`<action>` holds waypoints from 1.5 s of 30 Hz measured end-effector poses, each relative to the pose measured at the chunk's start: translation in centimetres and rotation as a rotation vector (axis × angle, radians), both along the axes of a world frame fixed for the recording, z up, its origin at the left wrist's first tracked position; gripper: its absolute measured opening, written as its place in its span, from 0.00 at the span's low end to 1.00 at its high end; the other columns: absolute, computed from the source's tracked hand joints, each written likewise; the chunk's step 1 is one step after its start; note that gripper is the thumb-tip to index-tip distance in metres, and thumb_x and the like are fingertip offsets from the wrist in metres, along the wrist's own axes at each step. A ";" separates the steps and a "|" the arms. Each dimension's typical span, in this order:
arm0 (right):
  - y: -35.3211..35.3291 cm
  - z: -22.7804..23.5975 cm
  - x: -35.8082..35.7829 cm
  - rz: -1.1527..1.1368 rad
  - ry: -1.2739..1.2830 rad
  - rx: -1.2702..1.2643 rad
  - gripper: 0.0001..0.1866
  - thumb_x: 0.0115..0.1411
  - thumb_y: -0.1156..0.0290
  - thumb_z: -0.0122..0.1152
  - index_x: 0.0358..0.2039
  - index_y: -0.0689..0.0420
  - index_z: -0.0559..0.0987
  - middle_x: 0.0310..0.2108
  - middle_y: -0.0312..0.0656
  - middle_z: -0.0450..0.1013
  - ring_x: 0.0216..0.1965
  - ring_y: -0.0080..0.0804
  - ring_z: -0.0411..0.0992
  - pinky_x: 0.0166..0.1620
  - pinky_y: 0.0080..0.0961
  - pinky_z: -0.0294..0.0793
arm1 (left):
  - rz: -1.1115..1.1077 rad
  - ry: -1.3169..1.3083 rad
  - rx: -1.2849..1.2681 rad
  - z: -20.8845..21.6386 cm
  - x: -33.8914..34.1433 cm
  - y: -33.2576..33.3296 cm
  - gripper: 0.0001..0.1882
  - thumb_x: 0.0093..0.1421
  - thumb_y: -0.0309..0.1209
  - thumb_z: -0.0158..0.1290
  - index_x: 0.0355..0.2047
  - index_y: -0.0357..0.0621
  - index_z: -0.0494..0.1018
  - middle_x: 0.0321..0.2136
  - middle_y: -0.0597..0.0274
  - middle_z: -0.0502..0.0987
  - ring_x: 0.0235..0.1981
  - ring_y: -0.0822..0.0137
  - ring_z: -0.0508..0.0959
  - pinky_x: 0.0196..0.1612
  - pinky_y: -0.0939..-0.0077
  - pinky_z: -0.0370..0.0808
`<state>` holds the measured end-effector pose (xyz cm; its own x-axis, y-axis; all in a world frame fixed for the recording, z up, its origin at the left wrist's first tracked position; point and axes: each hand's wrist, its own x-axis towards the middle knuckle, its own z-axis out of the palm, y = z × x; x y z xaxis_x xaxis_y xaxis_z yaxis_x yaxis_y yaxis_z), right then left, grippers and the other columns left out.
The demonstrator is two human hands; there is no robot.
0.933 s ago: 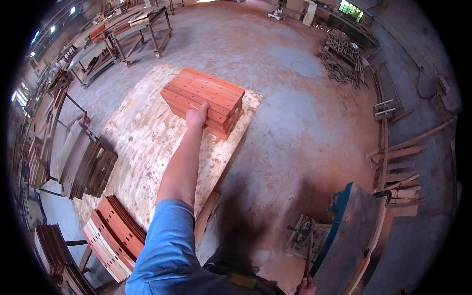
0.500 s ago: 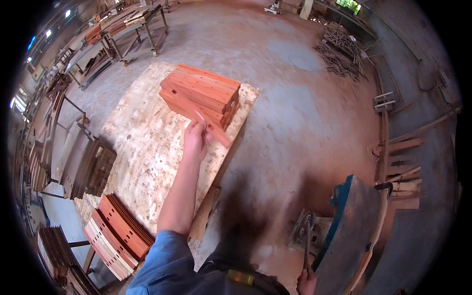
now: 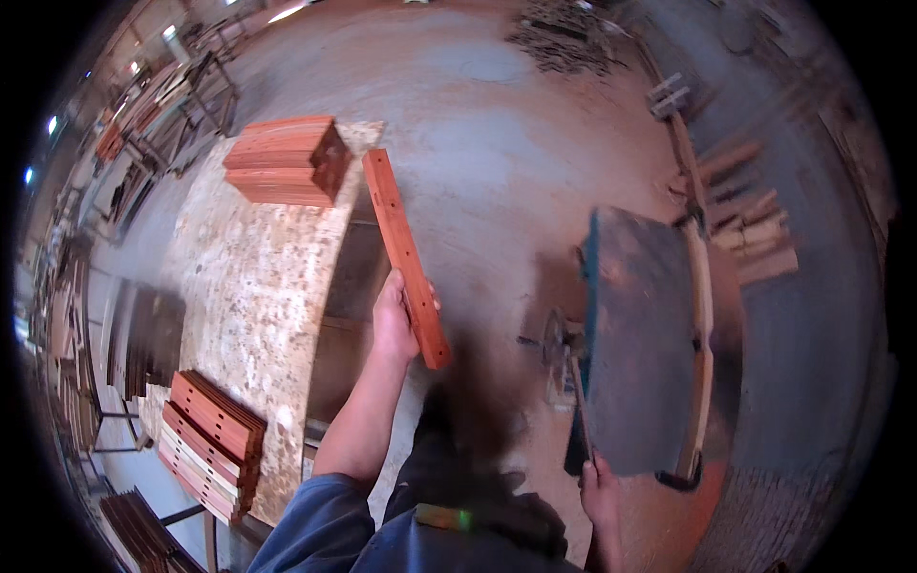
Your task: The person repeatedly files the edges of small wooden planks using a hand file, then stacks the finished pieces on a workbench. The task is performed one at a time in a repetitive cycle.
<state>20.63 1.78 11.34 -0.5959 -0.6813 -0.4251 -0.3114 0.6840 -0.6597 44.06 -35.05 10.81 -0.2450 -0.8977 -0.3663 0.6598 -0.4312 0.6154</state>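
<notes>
My left hand is closed round a reddish wooden slat with several small holes along its face. The slat is held tilted in the air, just right of the pale, stained tabletop. On the right, my right hand is closed on the lower end of a thin bar. That bar runs up beside a dark flat machine table with a teal edge. At the far end of the tabletop lies a neat stack of reddish slats.
Another pile of slotted slats, reddish and pale, lies at the near left tabletop corner. A handwheel stands beside the machine table. Wood offcuts lie beyond it, and dark scrap is heaped on the far floor.
My left hand has lifted the slat away from the far stack and moved it right, off the tabletop. The view has turned right, and my right hand still grips the bar.
</notes>
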 end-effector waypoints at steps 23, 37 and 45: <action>30.0 -2.4 -7.1 -0.529 -0.131 -0.088 0.23 0.68 0.64 0.52 0.61 0.59 0.71 0.23 0.42 0.73 0.25 0.27 0.72 0.34 0.27 0.73 | -0.797 0.134 -0.139 -0.7 -24.0 26.8 0.27 0.67 0.55 0.46 0.58 0.52 0.64 0.35 0.59 0.74 0.28 0.63 0.76 0.29 0.70 0.75; 31.3 -2.5 -6.4 -0.672 -0.210 -0.063 0.23 0.67 0.64 0.53 0.61 0.58 0.71 0.24 0.46 0.75 0.27 0.29 0.75 0.35 0.28 0.75 | -0.724 -0.204 0.095 -4.9 -30.3 32.4 0.12 0.68 0.37 0.44 0.42 0.43 0.70 0.32 0.58 0.76 0.31 0.60 0.78 0.37 0.62 0.77; 34.9 -2.2 -5.3 -0.763 -0.164 -0.056 0.23 0.69 0.66 0.52 0.61 0.61 0.71 0.22 0.30 0.68 0.24 0.17 0.65 0.30 0.19 0.69 | -0.892 -0.333 -0.117 -3.3 -31.6 31.8 0.11 0.64 0.34 0.52 0.45 0.43 0.72 0.31 0.61 0.77 0.32 0.64 0.78 0.39 0.67 0.77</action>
